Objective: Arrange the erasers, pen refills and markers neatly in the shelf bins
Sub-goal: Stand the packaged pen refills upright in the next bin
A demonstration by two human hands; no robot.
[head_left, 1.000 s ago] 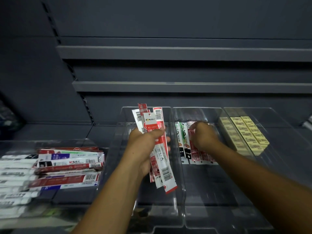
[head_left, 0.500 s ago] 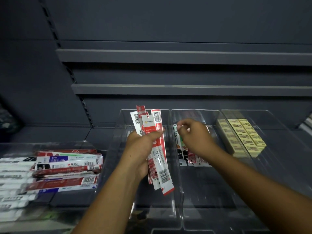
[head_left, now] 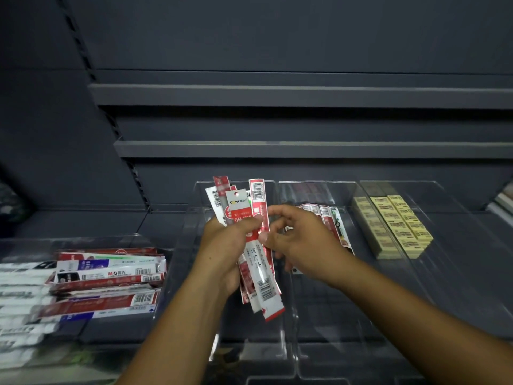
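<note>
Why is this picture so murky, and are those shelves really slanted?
Head view: dim light on dark grey shelf rails makes it murky; the slant is likely the wide-angle lens; the white packets at the left edge are smeared, while the refill packs in the left hand show sharp barcodes; faint glare streaks the clear bins.

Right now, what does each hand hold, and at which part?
The left hand grips the bundle of refill packs around its middle. The right hand pinches the rightmost pack of that bundle, just above the middle.
</note>
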